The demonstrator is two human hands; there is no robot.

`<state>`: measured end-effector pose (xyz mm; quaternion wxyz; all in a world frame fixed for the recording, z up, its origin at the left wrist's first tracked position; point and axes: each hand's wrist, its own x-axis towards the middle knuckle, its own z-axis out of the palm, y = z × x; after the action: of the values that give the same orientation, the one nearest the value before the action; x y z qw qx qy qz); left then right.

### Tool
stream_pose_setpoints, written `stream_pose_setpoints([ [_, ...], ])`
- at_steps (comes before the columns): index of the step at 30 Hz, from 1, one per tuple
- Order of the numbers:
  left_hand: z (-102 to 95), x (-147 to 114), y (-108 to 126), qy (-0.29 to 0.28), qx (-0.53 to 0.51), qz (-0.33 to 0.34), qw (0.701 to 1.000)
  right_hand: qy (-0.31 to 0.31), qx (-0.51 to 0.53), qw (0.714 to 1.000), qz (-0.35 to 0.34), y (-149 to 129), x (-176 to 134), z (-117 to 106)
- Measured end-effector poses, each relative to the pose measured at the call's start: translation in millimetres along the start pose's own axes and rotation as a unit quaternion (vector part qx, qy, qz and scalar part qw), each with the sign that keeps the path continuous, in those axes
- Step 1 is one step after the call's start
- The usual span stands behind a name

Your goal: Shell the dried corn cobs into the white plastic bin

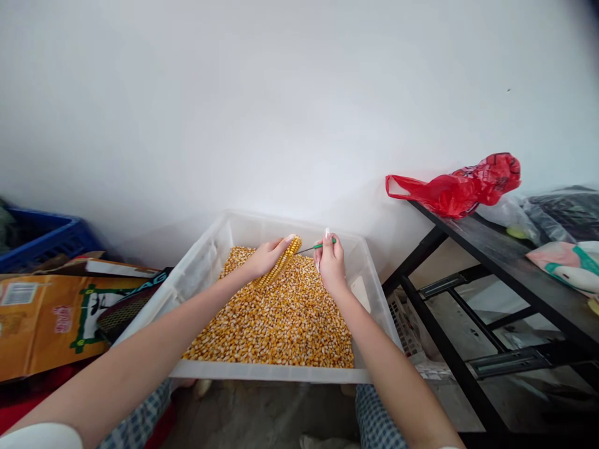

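My left hand (pixel 267 255) grips a corn cob (pixel 281 265), right hand (pixel 330 265) pinching a green-handled pick (pixel 317 247) over the kernel tub (pixel 206 265).

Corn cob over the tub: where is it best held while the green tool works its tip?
Probably round the lower half of the cob, from the left, as the left hand does. It slants up to the right, so this grip leaves the tip bare for the tool in the right hand.

A plain white wall (pixel 262 93) fills the upper frame. At right stands a black metal-framed table (pixel 491 240). A blue crate (pixel 42 237) sits at far left, grey floor (pixel 262 411) along the bottom.
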<state>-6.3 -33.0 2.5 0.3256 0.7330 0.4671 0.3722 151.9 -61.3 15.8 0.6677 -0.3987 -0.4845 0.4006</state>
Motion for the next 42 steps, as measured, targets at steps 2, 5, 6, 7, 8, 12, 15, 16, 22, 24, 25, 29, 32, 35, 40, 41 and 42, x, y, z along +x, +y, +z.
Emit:
stream_pose_setpoints([
  [2, 0.3, 1.2, -1.0, 0.0, -0.003, -0.009, 1.0, -0.017, -0.027, 0.998, -0.045, -3.7, -5.6, 2.1],
  [5, 1.2, 2.0, -1.2, -0.004, -0.011, -0.01, 1.0, -0.068, -0.081, 0.992, -0.074, -4.8, -11.7, 3.8],
  [6, 1.5, 2.1, -1.3, -0.004, -0.013, -0.011, 1.0, -0.084, -0.099, 0.989, -0.076, -4.1, -12.6, 3.8],
  [7, 1.6, 2.2, -1.5, -0.001, -0.015, -0.01, 1.0, -0.094, -0.115, 0.986, -0.077, -3.3, -13.1, 3.4],
  [8, 1.6, 2.4, -1.7, 0.003, -0.016, -0.009, 1.0, -0.099, -0.128, 0.984, -0.081, -2.4, -13.2, 2.9],
  [12, 0.0, 3.5, -3.1, 0.012, -0.02, -0.004, 1.0, -0.075, -0.131, 0.984, -0.099, -1.8, -12.6, 1.5],
  [15, -1.4, 3.8, -2.9, 0.009, -0.019, -0.008, 1.0, -0.068, -0.123, 0.985, -0.096, -3.3, -13.7, 2.2],
  [16, -1.6, 3.6, -2.6, 0.008, -0.019, -0.009, 1.0, -0.069, -0.125, 0.985, -0.097, -3.6, -14.3, 2.5],
  [22, -0.5, 2.0, -1.1, 0.005, -0.019, -0.003, 1.0, -0.079, -0.146, 0.98, -0.106, -1.6, -15.0, 2.0],
  [24, 0.0, 1.9, -1.0, 0.007, -0.021, -0.001, 1.0, -0.085, -0.16, 0.978, -0.105, -1.2, -14.2, 1.4],
  [25, 0.1, 1.8, -0.9, 0.01, -0.022, 0.0, 1.0, -0.084, -0.163, 0.977, -0.106, -1.3, -13.9, 1.1],
  [29, -0.4, 1.7, 0.3, 0.006, -0.026, 0.0, 1.0, -0.079, -0.141, 0.981, -0.105, -2.5, -13.7, 1.3],
  [32, -0.5, 1.9, 0.3, 0.002, -0.024, -0.009, 1.0, -0.089, -0.133, 0.981, -0.105, -1.5, -14.6, 1.9],
  [35, 0.8, 2.2, -2.0, 0.007, -0.021, -0.014, 1.0, -0.099, -0.154, 0.977, -0.113, 2.1, -15.9, 2.7],
  [40, 4.9, 2.1, -6.4, 0.007, -0.021, -0.011, 1.0, -0.101, -0.147, 0.979, -0.1, 6.6, -15.3, 3.4],
  [41, 5.8, 2.0, -6.7, 0.004, -0.019, -0.005, 1.0, -0.101, -0.144, 0.98, -0.094, 6.6, -14.3, 3.0],
  [42, 6.5, 1.7, -6.6, 0.0, -0.015, 0.001, 1.0, -0.101, -0.143, 0.98, -0.09, 6.5, -13.1, 2.4],
])
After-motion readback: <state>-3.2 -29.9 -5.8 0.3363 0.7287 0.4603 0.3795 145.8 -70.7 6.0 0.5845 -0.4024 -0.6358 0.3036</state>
